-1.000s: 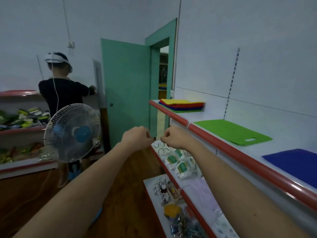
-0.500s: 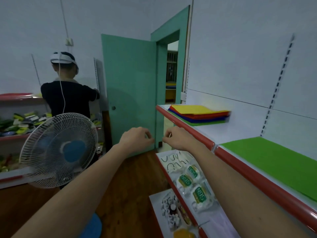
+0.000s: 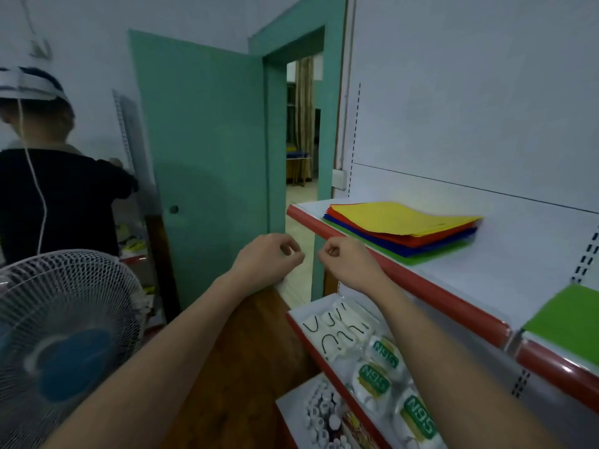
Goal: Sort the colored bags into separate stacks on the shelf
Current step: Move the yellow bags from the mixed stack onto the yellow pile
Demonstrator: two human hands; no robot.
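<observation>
Stack of colored bags [image 3: 402,233] flat on the top shelf [image 3: 505,257], at its far end close to the doorway: yellow uppermost, then red, blue and green at the bottom, layers fanned so each edge shows. Long axis along the shelf, running from the near right toward the door; far corner pointing at the shelf's end. Single green bag [image 3: 564,322] lying flat farther along the same shelf, at the right edge of view, well apart from the stack.

Left hand [image 3: 265,259] and right hand [image 3: 348,262] raised side by side in front of the shelf's red lip, apart from each other and from the bags; fingers of both curled in, holding nothing that can be seen.

Lower shelf [image 3: 295,320] beneath, carrying white packets marked N95 [image 3: 376,380]; small bottles [image 3: 321,419] on the tier below. Green door [image 3: 201,163] standing open beyond, white walls, wooden floor. White fan [image 3: 61,345] at lower left, with another person [image 3: 55,189] in a dark top behind it, back turned, facing other shelves.
</observation>
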